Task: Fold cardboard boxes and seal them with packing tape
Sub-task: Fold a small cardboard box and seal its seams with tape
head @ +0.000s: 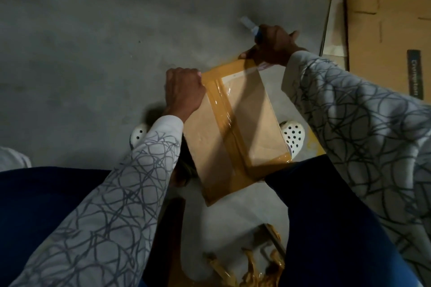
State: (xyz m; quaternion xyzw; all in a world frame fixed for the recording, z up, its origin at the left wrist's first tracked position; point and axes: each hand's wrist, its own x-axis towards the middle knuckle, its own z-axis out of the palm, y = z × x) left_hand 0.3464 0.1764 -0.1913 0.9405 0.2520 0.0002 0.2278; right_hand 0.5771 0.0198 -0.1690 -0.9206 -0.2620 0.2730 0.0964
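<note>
Grey concrete floor (93, 30). Item: cardboard box (254, 114), closed, contents hidden, held between both hands. Brown tape (224, 109) runs along its centre seam and end edges. Left hand (184, 91) grips the box's far left corner. Right hand (272, 46), at the far right corner, is curled round a blue tool (250, 24), kind unclear. Beyond the right hand: flattened cardboard (382, 30), cut off. Nearer than the hands: crumpled tape scraps (251, 268).

Wht clogs (292, 134), gry concrete flr (93, 42)

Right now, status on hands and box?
Left hand grips box at far corner. Right hand holds blue-handled tool at tape end. Tape scraps lie apart from box.
</note>
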